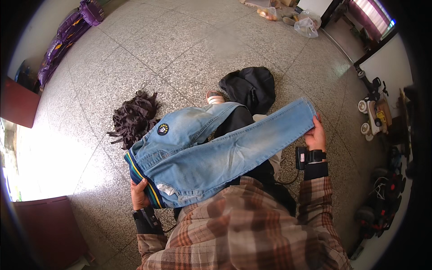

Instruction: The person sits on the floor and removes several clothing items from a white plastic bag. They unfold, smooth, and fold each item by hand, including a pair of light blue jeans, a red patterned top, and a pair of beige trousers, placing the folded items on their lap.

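A pair of light-blue jeans (233, 152) lies stretched across my lap. My left hand (139, 194) grips its dark striped elastic waistband (140, 175), thumb on top. At the other end, my right hand (315, 133) pinches the hem of the nearer leg, which is pulled out straight. The farther leg is bent over my knee, with a round dark patch (163, 129) on it. Near the waistband a white pocket lining (166, 189) shows. Both wrists carry strapped black devices, the right one (310, 157) with a cable.
On the speckled floor (189, 40) beyond the jeans lie a crumpled dark-brown ruffled cloth (136, 116) and a black cloth bundle (251, 87). Purple sacks (64, 37) line the far left wall. Toy vehicles (374, 113) stand along the right. Plastic bags (307, 25) sit near the doorway.
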Demonstrator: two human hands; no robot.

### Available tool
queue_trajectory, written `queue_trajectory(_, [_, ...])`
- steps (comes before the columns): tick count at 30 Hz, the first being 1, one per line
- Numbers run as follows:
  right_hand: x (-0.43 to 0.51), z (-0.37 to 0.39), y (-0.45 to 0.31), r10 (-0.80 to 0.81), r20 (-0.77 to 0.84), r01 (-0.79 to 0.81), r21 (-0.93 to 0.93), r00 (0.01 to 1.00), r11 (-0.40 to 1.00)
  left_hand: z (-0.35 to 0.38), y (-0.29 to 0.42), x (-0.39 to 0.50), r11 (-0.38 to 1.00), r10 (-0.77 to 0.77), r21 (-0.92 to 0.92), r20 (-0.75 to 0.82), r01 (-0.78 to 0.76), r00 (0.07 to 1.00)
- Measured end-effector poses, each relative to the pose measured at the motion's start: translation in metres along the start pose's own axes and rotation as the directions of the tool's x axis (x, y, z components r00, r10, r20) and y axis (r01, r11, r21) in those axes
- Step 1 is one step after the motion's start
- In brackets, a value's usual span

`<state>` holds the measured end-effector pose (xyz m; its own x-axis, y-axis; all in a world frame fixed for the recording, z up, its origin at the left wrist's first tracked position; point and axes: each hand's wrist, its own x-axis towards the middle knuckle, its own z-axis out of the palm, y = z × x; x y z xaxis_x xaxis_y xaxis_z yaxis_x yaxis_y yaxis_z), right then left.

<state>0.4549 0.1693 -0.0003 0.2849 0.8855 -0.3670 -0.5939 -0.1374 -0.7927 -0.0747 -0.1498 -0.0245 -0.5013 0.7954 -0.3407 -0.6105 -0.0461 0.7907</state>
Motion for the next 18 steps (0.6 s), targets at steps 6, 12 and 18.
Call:
queue_trajectory(6, [-0.001,-0.003,0.002,0.021,-0.025,-0.021,-0.003,0.999,1.0,-0.007,-0.001,0.002,0.999,-0.041,-0.005,0.028,0.041,0.999])
queue_trajectory(12, [0.009,-0.02,0.007,0.09,0.03,-0.09,-0.016,0.995,0.996,-0.016,-0.001,-0.003,0.984,-0.104,-0.142,0.019,0.106,0.994])
queue_trajectory(18, [0.018,-0.031,0.009,0.049,0.044,-0.045,-0.087,0.998,0.995,-0.014,0.004,-0.004,0.974,-0.063,-0.214,0.092,0.081,0.994])
